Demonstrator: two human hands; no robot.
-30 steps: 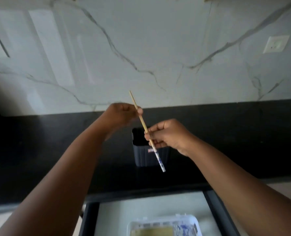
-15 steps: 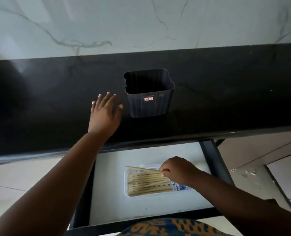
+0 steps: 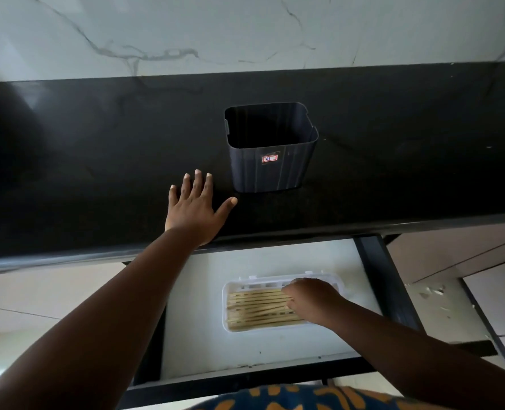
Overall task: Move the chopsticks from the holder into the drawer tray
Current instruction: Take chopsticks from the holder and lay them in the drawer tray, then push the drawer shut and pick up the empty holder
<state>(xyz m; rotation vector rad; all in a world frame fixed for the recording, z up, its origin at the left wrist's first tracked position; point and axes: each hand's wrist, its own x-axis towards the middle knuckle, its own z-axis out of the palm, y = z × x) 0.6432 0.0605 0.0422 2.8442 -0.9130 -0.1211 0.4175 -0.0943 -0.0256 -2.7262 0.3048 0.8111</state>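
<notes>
The dark ribbed holder (image 3: 270, 164) stands upright on the black counter, and its inside looks empty. Below, a white tray (image 3: 230, 287) sits in the open drawer with several wooden chopsticks (image 3: 257, 309) lying side by side in it. My right hand (image 3: 311, 300) rests palm down over the right ends of the chopsticks, hiding their patterned ends; its fingers lie on them and I cannot see a grip. My left hand (image 3: 195, 208) lies flat with fingers spread on the counter, just left of the holder and apart from it.
The black counter (image 3: 97, 161) runs across the view under a white marbled wall (image 3: 245, 31). The drawer (image 3: 274, 347) has a white floor and dark sides. A pale tiled floor (image 3: 440, 300) shows to the right. Patterned clothing (image 3: 304, 398) is at the bottom edge.
One second ago both hands held a single chopstick above the holder. My right hand has brought it down into the tray and now lies over the chopsticks; my left hand has settled flat on the counter.
</notes>
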